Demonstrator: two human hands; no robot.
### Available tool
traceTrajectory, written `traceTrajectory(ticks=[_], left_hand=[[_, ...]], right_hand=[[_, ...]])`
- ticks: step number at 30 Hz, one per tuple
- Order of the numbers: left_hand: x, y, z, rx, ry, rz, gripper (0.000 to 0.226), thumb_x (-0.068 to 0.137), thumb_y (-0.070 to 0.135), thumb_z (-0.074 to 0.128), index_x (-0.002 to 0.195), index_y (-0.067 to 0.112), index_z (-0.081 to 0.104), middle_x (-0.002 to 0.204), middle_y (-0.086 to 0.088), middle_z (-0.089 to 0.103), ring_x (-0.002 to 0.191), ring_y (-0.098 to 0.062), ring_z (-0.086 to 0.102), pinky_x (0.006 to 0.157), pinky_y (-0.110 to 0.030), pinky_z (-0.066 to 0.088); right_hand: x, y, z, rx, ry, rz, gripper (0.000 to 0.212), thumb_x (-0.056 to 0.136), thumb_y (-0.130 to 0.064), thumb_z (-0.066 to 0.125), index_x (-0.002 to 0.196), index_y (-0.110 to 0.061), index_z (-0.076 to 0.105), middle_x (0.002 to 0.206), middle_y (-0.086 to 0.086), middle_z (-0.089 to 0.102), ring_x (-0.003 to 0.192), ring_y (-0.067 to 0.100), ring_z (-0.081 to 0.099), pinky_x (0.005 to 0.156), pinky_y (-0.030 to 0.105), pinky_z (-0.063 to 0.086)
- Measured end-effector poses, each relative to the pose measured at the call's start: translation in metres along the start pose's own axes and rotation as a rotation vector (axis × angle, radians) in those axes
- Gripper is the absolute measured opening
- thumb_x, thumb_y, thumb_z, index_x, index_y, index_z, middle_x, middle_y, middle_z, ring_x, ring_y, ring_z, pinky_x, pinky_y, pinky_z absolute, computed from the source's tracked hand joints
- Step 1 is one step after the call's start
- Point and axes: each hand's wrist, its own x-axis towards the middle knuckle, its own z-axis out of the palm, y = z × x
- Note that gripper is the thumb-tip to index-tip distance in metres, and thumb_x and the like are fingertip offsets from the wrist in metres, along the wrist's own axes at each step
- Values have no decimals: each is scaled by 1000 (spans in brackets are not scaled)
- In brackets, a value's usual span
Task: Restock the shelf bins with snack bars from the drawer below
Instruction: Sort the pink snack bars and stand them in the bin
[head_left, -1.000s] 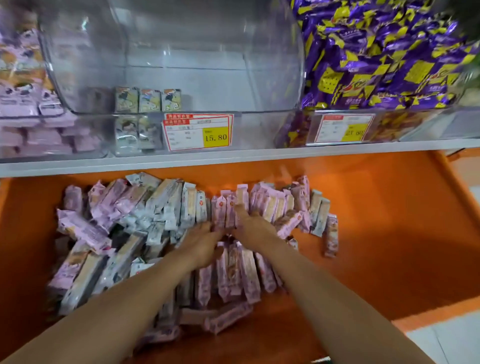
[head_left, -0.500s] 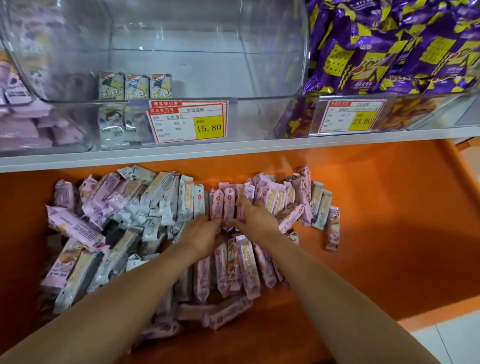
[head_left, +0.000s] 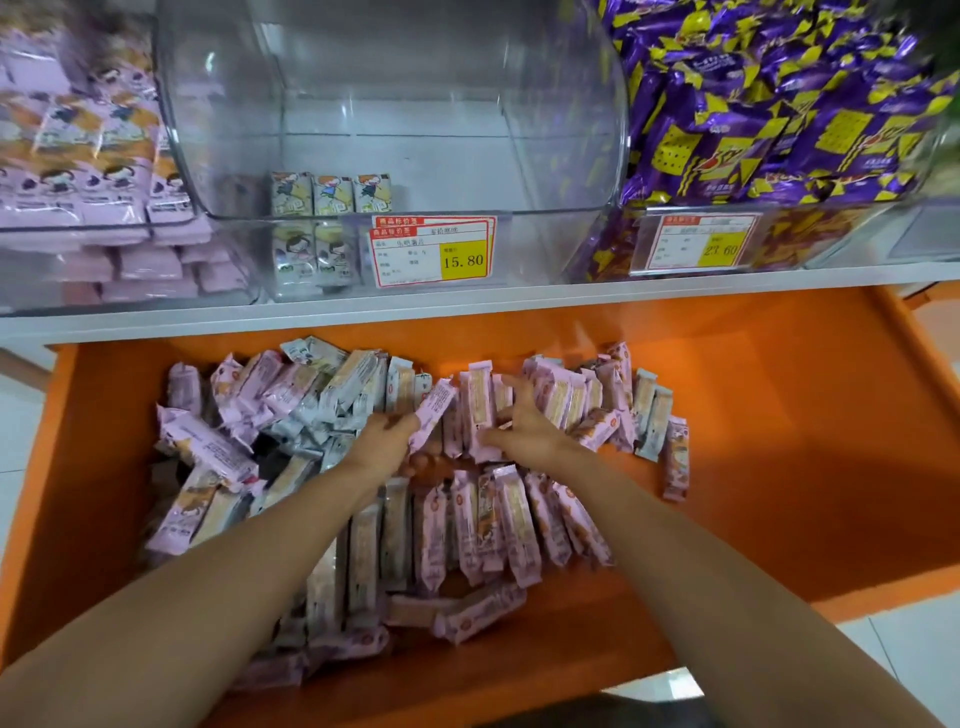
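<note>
An open orange drawer (head_left: 779, 426) holds a heap of pink and grey snack bars (head_left: 483, 519). Both hands are down in the middle of the heap. My left hand (head_left: 387, 441) grips a pink bar (head_left: 434, 413) that sticks up to the right. Close beside it, my right hand (head_left: 524, 428) has its fingers curled round a bunch of upright pink bars (head_left: 480, 410). Above the drawer, the middle clear shelf bin (head_left: 415, 156) holds only a few small grey packs (head_left: 330, 195) at its back left.
The left bin is stacked with pink packs (head_left: 93, 171). The right bin is full of purple and yellow bags (head_left: 769, 104). Price tags (head_left: 431, 254) hang on the bin fronts. A white shelf edge (head_left: 467, 304) runs above the drawer. The drawer's right half is bare orange.
Both hands have closed on bars and lifted them slightly from the heap. The camera has tilted, so the shelf bins sit lower in view.
</note>
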Motion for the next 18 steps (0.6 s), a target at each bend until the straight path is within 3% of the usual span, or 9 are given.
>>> traceTrajectory(ticks=[2, 4, 8, 10, 12, 14, 16, 18], left_hand=[[-13, 5, -4, -64, -63, 3, 20, 101, 19, 41, 110, 11, 58, 86, -12, 74, 54, -13, 59, 57, -27, 48], [-25, 8, -8, -105, -90, 28, 24, 100, 15, 38, 104, 10, 61, 79, -9, 73, 59, -17, 57, 62, -31, 45], [-42, 12, -22, -168, -71, 25, 19, 98, 11, 36, 96, 2, 54, 65, -11, 64, 70, -29, 53, 73, -39, 47], [-52, 15, -29, -177, -64, 18, 17, 99, 15, 39, 97, 4, 52, 71, -10, 70, 80, -32, 59, 86, -45, 50], [-62, 17, -36, -179, -49, 47, 24, 100, 24, 42, 102, 3, 54, 73, -9, 73, 79, -30, 66, 88, -43, 50], [-65, 15, -43, -145, -11, 89, 44, 94, 39, 44, 117, 3, 57, 93, -13, 73, 91, -30, 68, 96, -47, 49], [-66, 12, -49, -118, -21, 150, 52, 90, 45, 40, 119, 6, 60, 113, -17, 68, 104, -33, 63, 103, -54, 44], [-87, 22, -50, -104, -22, 193, 48, 94, 43, 40, 110, 2, 60, 106, -22, 66, 90, -30, 60, 98, -51, 47]], right_hand=[[-7, -8, 4, 9, -25, 25, 76, 95, -19, 62, 153, -23, 14, 150, 13, 34, 124, 25, 46, 97, 31, 40], [-15, -16, 10, 56, -29, 29, 70, 95, -17, 62, 152, -21, 22, 149, 10, 38, 124, 23, 47, 97, 30, 40], [-34, -34, 23, 154, 13, -20, 67, 94, -17, 63, 149, -24, 26, 143, 6, 39, 126, 26, 48, 105, 41, 43], [-45, -45, 30, 158, 27, -70, 66, 94, -15, 62, 149, -23, 27, 131, 2, 42, 121, 24, 49, 98, 35, 45], [-55, -56, 40, 181, 47, -129, 63, 94, -9, 60, 148, -20, 29, 119, 1, 46, 112, 21, 52, 89, 34, 48], [-65, -66, 54, 216, 84, -183, 60, 94, -9, 61, 146, -17, 32, 119, 3, 51, 109, 20, 54, 90, 36, 49], [-71, -73, 70, 242, 128, -225, 51, 93, -17, 65, 138, -14, 41, 123, 5, 55, 107, 19, 58, 83, 26, 53], [-79, -82, 83, 268, 166, -262, 33, 91, -18, 67, 119, -11, 50, 104, 1, 60, 88, 11, 62, 63, 16, 52]])
